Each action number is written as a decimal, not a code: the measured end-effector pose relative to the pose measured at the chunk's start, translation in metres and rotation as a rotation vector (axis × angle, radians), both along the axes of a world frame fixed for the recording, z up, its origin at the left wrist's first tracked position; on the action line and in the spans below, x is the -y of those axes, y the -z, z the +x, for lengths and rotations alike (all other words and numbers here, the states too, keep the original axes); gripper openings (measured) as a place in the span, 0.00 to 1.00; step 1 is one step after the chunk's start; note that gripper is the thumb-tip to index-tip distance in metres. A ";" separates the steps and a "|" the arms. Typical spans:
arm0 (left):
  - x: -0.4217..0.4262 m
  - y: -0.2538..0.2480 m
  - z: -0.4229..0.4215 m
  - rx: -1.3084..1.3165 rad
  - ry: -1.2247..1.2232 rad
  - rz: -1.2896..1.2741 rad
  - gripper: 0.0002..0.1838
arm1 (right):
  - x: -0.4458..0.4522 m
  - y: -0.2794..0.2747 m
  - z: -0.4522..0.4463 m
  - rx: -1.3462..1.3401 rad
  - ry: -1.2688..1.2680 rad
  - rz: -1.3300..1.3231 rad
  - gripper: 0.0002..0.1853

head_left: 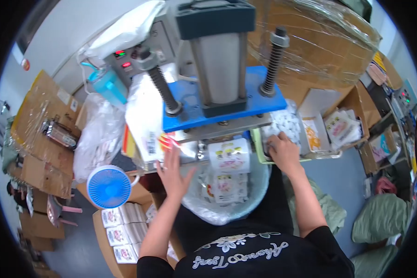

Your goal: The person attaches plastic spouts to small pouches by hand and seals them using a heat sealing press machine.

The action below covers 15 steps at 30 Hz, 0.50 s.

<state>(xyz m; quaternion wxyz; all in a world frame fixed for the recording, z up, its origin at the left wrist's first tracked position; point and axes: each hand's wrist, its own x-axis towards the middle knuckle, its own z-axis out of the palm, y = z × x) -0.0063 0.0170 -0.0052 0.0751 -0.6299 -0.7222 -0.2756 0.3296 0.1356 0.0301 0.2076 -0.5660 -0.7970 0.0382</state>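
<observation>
My left hand (172, 175) is at the left front of a press with a blue plate (190, 115), its fingers spread beside the metal work surface. My right hand (283, 152) reaches into a green-rimmed tray (256, 147) of small white-and-blue pieces (285, 124). Its fingers are curled down among the pieces; whatever they pinch is too small to name. Between my hands, a printed plastic film (230, 156) hangs from the press's front. Below it, more printed film packs (227, 187) lie in a round bin lined with clear plastic (260, 187).
At left stand a blue fan (109, 186), a turquoise pitcher (110, 85) and a carton of stacked printed packs (120, 235). To the right are a box with orange pieces (312, 137) and a carton of printed bags (342, 127). Green sacks (380, 217) lie on the floor.
</observation>
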 end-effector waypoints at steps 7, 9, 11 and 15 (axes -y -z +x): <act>0.019 -0.037 -0.014 0.246 -0.023 0.277 0.06 | 0.001 -0.006 0.004 -0.370 0.005 0.032 0.11; 0.033 -0.072 0.015 0.560 0.021 0.210 0.04 | 0.002 -0.005 0.006 -0.455 -0.025 -0.019 0.13; 0.038 -0.052 0.027 1.024 0.194 0.094 0.02 | 0.006 -0.007 0.007 -0.574 -0.089 -0.068 0.19; 0.036 -0.024 0.071 1.323 0.139 -0.110 0.03 | 0.034 -0.028 -0.035 -0.783 -0.146 -0.304 0.13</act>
